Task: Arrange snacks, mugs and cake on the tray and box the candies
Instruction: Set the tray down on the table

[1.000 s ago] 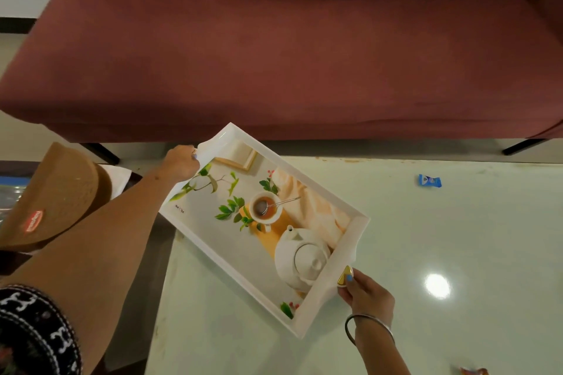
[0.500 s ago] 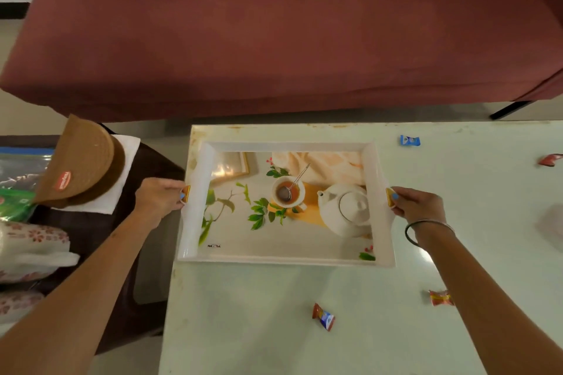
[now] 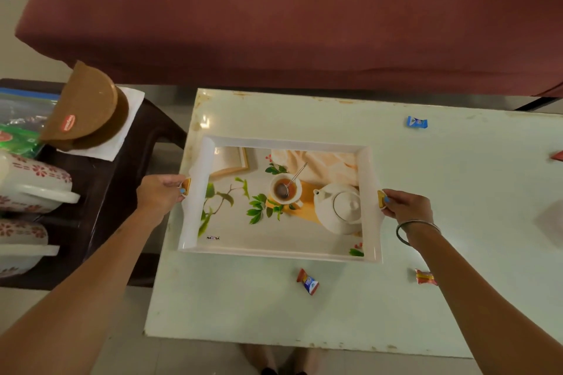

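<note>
head view: a second earlier the printed serving tray (image 3: 195, 222) was held tilted and skewed, hanging off the table's corner; by this moment it lay level and square on the pale table (image 3: 457, 192), toward its 9 o'clock end — so placing looked as good as done, and loading could begin. whether the tray's base fully touched the tabletop could not be told.

the left hand (image 3: 158, 195) was curled around the handle at the tray's 9 o'clock side, fingers closed on it; the right hand (image 3: 406, 204), with a bangle on the wrist, pinched the handle at 3 o'clock the same way. neither had let go.

nothing real sat in the tray — the teapot, cup and leaves were only its print.

counted on the table: four wrapped candies in sight, one blue candy (image 3: 416, 122) at the tray's 1 o'clock, one red-and-blue candy (image 3: 308, 281) at 6 o'clock just below the rim, one orange candy (image 3: 426, 277) at 4 o'clock partly behind the right forearm, and a red candy (image 3: 558, 156) cut off by the frame at 3 o'clock.

on the dark side table (image 3: 100, 192) at 9 o'clock: one brown cake (image 3: 91, 113) on a white napkin under a tilted cardboard lid, two floral mugs (image 3: 33, 183), and snack packets (image 3: 18, 131), number unclear.
</note>
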A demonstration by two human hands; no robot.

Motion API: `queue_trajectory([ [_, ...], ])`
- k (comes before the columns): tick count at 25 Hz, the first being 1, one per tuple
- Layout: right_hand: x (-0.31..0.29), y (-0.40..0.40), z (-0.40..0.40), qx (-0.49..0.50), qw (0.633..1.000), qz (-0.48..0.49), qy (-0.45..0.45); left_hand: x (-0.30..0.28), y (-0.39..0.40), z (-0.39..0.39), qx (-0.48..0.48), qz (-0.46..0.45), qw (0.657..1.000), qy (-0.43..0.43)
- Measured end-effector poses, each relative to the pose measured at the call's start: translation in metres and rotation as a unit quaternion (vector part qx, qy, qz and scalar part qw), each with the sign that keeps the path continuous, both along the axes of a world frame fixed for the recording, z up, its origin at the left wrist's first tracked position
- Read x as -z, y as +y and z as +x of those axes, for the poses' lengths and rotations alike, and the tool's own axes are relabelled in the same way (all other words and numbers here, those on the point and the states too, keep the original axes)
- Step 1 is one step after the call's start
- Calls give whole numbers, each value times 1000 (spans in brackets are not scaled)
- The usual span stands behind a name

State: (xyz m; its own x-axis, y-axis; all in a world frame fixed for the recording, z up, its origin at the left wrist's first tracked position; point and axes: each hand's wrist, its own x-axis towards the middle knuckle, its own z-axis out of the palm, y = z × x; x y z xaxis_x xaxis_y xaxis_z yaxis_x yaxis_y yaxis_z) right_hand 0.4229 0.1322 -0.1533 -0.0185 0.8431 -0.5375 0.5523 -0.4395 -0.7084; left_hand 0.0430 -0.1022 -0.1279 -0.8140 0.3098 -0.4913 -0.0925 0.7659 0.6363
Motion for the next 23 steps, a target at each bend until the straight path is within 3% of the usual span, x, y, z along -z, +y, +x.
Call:
queue_trajectory([
  [11,6,0,-3,1,1000,0,-31,7,-3,4,-6,-17,1000,16],
  [14,-9,0,-9,-51,993,23,-105,1,-5,13,15,-20,999,42],
  [17,-43,-7,-20,-139,970,110,-166,-30,-9,28,42,4,997,65],
  [20,-95,-19,-48,-178,962,165,-122,-88,-20,46,73,42,990,108],
  [23,-155,-37,-103,-230,951,204,-44,-153,-38,60,17,123,977,174],
])
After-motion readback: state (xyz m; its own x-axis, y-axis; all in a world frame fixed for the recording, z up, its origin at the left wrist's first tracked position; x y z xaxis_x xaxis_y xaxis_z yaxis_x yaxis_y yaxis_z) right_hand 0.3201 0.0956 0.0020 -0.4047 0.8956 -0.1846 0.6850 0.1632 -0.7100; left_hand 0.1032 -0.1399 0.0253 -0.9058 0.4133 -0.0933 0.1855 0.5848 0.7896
